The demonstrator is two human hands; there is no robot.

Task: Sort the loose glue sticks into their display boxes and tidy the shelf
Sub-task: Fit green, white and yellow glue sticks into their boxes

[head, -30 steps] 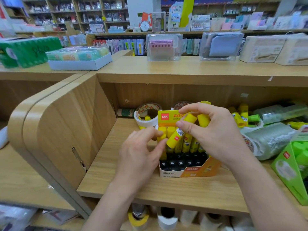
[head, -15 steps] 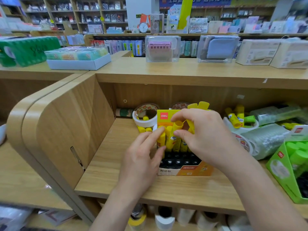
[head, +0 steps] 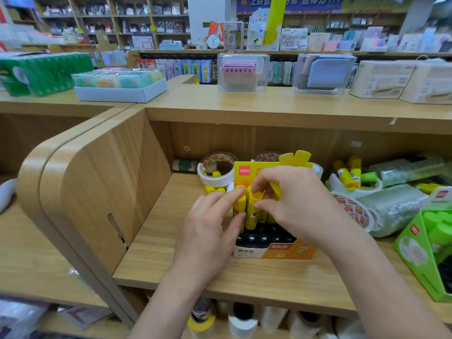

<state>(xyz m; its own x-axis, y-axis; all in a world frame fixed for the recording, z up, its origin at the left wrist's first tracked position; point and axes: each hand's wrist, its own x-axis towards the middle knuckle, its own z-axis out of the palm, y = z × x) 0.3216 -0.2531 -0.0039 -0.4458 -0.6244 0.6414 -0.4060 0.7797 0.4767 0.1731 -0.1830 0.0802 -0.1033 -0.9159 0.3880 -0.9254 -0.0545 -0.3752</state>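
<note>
Glue stick (head: 253, 209), head view: tilted above the display box (head: 269, 252) a second ago, now upright in a slot, right hand (head: 296, 206) still pinching it. Left hand (head: 210, 231), fingers straight, steadies the neighbouring stick (head: 238, 204). Loose sticks (head: 347, 176) remain beyond the right hand.

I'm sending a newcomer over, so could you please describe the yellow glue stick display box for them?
On the open wooden shelf under the counter, near its middle, stands the display box. Unlike the green box at the right, it is yellow and orange with a red logo.
</note>
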